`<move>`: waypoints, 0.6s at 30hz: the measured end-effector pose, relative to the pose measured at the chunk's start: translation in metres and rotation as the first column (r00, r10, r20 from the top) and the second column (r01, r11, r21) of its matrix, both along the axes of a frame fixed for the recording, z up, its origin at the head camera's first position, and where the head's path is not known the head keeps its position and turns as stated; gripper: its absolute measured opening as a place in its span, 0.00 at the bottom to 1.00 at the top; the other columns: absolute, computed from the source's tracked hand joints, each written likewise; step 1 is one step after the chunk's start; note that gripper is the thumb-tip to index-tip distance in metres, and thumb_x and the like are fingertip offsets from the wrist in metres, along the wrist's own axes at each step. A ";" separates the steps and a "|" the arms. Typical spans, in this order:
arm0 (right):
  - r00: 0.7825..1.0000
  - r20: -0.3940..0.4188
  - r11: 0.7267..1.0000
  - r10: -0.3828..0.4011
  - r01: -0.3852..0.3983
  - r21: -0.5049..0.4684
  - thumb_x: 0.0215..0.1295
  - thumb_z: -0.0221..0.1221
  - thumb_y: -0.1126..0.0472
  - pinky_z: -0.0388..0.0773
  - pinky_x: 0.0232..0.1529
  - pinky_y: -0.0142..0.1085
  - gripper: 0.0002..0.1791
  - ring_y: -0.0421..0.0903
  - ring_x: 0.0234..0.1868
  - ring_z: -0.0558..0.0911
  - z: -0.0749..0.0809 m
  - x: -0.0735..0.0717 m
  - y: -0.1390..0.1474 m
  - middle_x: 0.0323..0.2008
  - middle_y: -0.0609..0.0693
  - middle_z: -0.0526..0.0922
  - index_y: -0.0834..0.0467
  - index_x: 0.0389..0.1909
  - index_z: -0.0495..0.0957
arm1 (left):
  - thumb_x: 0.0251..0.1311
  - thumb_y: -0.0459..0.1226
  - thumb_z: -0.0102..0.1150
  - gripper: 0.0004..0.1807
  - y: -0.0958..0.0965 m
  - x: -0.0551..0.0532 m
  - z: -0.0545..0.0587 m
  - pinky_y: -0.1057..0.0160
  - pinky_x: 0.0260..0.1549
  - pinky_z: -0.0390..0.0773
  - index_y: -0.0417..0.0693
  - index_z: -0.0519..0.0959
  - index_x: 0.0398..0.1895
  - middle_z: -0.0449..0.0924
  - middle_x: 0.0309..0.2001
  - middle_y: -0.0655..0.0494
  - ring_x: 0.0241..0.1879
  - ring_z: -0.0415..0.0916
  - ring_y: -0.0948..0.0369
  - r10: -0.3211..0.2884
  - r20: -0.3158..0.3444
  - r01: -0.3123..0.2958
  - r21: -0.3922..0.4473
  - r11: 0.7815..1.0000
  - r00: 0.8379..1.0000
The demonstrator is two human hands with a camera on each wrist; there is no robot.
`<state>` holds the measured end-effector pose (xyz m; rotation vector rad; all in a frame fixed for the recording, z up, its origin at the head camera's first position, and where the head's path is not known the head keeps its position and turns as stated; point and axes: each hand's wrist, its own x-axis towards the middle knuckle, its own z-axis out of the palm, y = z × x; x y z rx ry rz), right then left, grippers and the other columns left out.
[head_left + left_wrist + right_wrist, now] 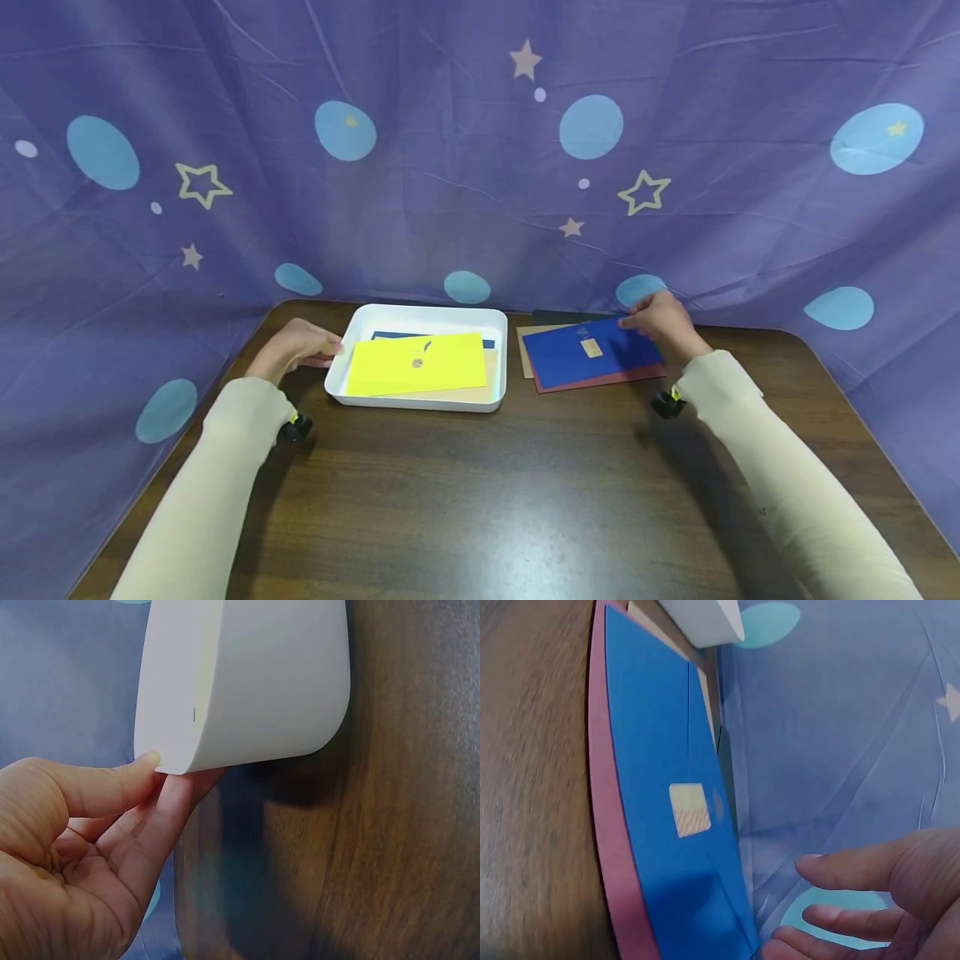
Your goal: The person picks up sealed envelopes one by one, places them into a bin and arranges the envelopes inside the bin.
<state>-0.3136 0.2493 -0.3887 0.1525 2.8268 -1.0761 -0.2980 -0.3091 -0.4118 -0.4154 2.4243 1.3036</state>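
Note:
My left hand [300, 343] pinches the left rim of a white tray [420, 403], thumb on top and fingers beneath, as the left wrist view shows. In the tray, a yellow envelope [450, 362] lies over a beige one [491, 375] and a dark blue one [489, 343]. To the right, my right hand [663, 321] is at the far right corner of a blue envelope [562, 354] bearing a pale sticker [690, 810]. Its thumb and fingers are apart in the right wrist view, the lowest fingertip right at the envelope's edge.
Under the blue envelope lie a reddish envelope [600, 380], a tan one [525, 354] and a dark green one [558, 317]. They rest on a brown wooden table [480, 483]. A purple patterned cloth [450, 208] hangs behind the table's far edge.

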 end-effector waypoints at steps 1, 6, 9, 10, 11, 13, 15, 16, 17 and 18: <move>1.000 -0.004 1.000 -0.003 0.003 -0.006 0.61 0.70 0.58 0.77 0.28 0.32 0.17 0.44 0.31 0.79 -0.002 0.000 0.002 0.25 0.45 0.77 0.65 0.42 0.76 | 0.67 0.28 0.61 0.25 0.000 0.000 -0.001 0.69 0.36 0.89 0.22 0.71 0.64 0.81 0.30 0.59 0.27 0.79 0.69 0.001 0.000 -0.001 -0.001 1.000 1.000; 1.000 0.008 1.000 -0.022 0.022 -0.006 0.62 0.70 0.57 0.84 0.35 0.38 0.16 0.45 0.32 0.80 -0.006 0.000 0.009 0.24 0.44 0.76 0.63 0.40 0.76 | 0.67 0.28 0.61 0.26 -0.001 0.000 -0.002 0.70 0.34 0.88 0.22 0.71 0.65 0.82 0.32 0.58 0.27 0.80 0.69 0.004 -0.002 -0.004 -0.007 1.000 1.000; 0.999 0.010 0.999 -0.031 0.031 -0.006 0.62 0.70 0.57 0.85 0.37 0.41 0.15 0.46 0.32 0.80 -0.006 0.000 0.011 0.23 0.43 0.75 0.62 0.36 0.76 | 0.67 0.29 0.61 0.25 -0.001 0.001 -0.001 0.71 0.34 0.88 0.23 0.71 0.65 0.82 0.32 0.57 0.27 0.80 0.69 0.004 -0.004 -0.004 -0.010 1.000 1.000; 0.999 0.011 0.999 -0.035 0.035 -0.008 0.62 0.70 0.57 0.84 0.36 0.41 0.15 0.46 0.31 0.79 -0.007 0.000 0.012 0.21 0.44 0.75 0.61 0.34 0.75 | 0.67 0.28 0.61 0.26 -0.001 0.001 -0.001 0.70 0.34 0.88 0.23 0.71 0.65 0.82 0.32 0.57 0.27 0.80 0.69 0.002 -0.004 -0.002 -0.008 1.000 1.000; 0.999 0.008 0.999 -0.038 0.038 -0.012 0.62 0.70 0.57 0.83 0.34 0.40 0.15 0.45 0.30 0.78 -0.007 0.000 0.013 0.20 0.44 0.74 0.61 0.32 0.74 | 0.67 0.28 0.61 0.26 -0.001 0.001 -0.001 0.70 0.34 0.88 0.23 0.71 0.65 0.82 0.32 0.57 0.27 0.80 0.69 0.003 -0.004 -0.003 -0.009 1.000 1.000; 0.999 0.007 0.999 -0.042 0.043 -0.019 0.61 0.70 0.58 0.81 0.31 0.38 0.15 0.44 0.27 0.75 -0.008 0.000 0.014 0.19 0.44 0.72 0.60 0.30 0.73 | 0.67 0.29 0.61 0.25 -0.001 0.001 -0.001 0.70 0.34 0.88 0.23 0.72 0.65 0.82 0.33 0.57 0.27 0.80 0.69 0.005 -0.002 -0.005 -0.013 1.000 1.000; 0.999 0.008 0.999 -0.050 0.050 -0.018 0.61 0.71 0.58 0.79 0.29 0.36 0.15 0.42 0.25 0.73 -0.011 -0.001 0.016 0.18 0.43 0.70 0.58 0.27 0.72 | 0.67 0.29 0.61 0.26 -0.001 0.000 0.000 0.70 0.35 0.88 0.23 0.71 0.65 0.82 0.33 0.56 0.27 0.80 0.69 0.007 0.001 -0.007 -0.015 1.000 1.000; 0.999 0.012 0.999 -0.051 0.052 -0.016 0.60 0.71 0.58 0.78 0.28 0.35 0.16 0.42 0.24 0.72 -0.012 -0.002 0.017 0.17 0.43 0.69 0.57 0.26 0.72 | 0.67 0.29 0.61 0.26 -0.001 0.000 0.000 0.70 0.35 0.88 0.23 0.71 0.65 0.82 0.34 0.56 0.27 0.80 0.68 0.006 0.002 -0.006 -0.017 1.000 1.000; 0.998 0.016 0.998 -0.054 0.054 -0.015 0.60 0.71 0.58 0.78 0.27 0.35 0.17 0.42 0.24 0.71 -0.013 -0.002 0.017 0.17 0.43 0.68 0.57 0.24 0.71 | 0.67 0.29 0.61 0.25 0.000 0.000 0.000 0.70 0.35 0.88 0.24 0.72 0.64 0.82 0.34 0.55 0.28 0.80 0.69 0.010 0.003 -0.010 -0.021 1.000 1.000; 0.998 0.023 0.998 -0.056 0.056 -0.012 0.59 0.71 0.58 0.77 0.27 0.35 0.18 0.41 0.23 0.71 -0.014 -0.003 0.018 0.16 0.42 0.67 0.56 0.24 0.70 | 0.67 0.29 0.61 0.25 0.000 0.000 -0.001 0.70 0.35 0.88 0.24 0.72 0.64 0.82 0.35 0.55 0.28 0.80 0.68 0.009 0.004 -0.009 -0.023 1.000 1.000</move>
